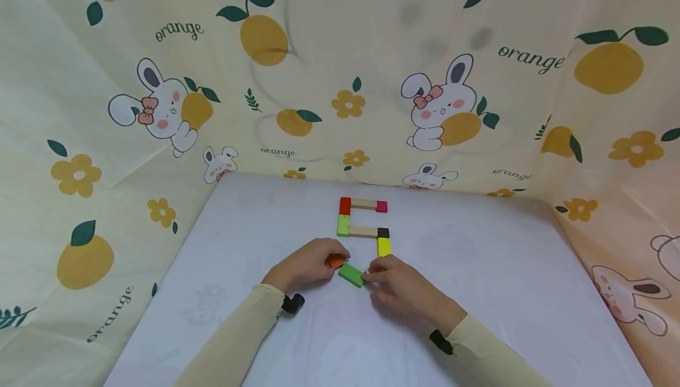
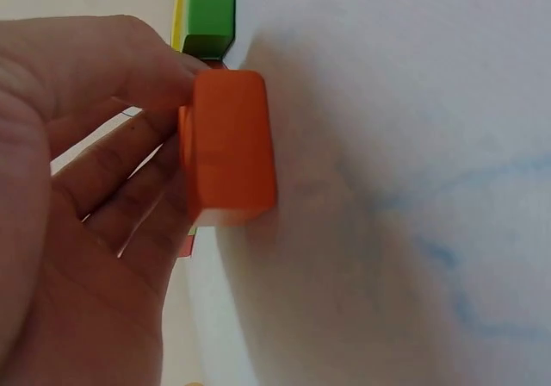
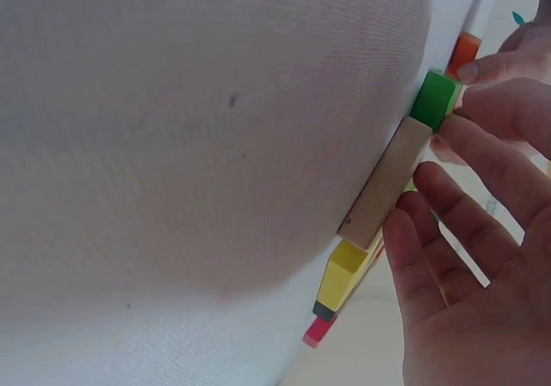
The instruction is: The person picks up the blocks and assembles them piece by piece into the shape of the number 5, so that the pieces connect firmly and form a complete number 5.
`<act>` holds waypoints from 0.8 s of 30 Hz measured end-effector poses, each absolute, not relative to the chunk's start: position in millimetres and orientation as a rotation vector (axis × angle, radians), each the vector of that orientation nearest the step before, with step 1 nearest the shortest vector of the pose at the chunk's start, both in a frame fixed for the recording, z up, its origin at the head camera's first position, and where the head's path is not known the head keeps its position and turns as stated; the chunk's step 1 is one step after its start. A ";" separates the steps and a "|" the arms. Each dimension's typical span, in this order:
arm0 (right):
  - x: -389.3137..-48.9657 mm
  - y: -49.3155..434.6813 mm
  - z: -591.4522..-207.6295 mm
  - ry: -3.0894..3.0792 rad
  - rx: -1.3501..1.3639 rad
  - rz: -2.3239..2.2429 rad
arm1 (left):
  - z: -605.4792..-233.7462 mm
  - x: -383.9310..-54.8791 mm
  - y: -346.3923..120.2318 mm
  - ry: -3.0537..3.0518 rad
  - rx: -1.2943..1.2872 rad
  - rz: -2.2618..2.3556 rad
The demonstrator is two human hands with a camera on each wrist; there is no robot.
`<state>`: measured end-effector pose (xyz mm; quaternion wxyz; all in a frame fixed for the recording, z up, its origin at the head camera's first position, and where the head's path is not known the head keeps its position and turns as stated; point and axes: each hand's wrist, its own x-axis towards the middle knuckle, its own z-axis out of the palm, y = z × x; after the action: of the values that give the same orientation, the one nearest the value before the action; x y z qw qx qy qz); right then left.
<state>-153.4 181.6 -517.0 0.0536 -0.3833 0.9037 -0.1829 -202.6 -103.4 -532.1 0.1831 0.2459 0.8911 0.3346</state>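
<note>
My left hand [image 1: 310, 262] pinches an orange block [image 2: 232, 140] between thumb and fingers, at the left end of a green block [image 1: 351, 275]. The right hand [image 1: 409, 289] has its fingers fairly straight, with the tips on a plain wooden block [image 3: 386, 183]. Its thumb and index tip are beside the green block's right end. In the right wrist view, the wooden block lies between the green block and a yellow block [image 3: 343, 270]. From the head view, the right hand hides most of that wooden block.
Farther back, a red block [image 1: 345, 205], a lime block [image 1: 343, 226], two wooden bars, a pink block [image 1: 382, 206] and a black block [image 1: 383, 233] continue the angular line on the white table [image 1: 467, 245]. A printed cloth [image 1: 372, 51] stands behind.
</note>
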 end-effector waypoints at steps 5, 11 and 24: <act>-152.9 181.4 -516.2 2.748 -1.138 -0.545 | -532.3 -202.0 -103.9 2.514 0.695 0.945; -152.8 181.1 -515.9 2.747 -1.125 -0.546 | -529.9 -200.6 -104.1 2.513 0.707 0.946; -151.5 181.8 -516.3 2.756 -1.200 -0.593 | -528.0 -201.2 -105.5 2.503 0.774 0.966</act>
<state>-151.5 181.8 -516.3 0.0389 -0.3913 0.8989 -0.1933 -201.2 -105.5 -528.0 0.1739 0.2730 0.8827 0.3407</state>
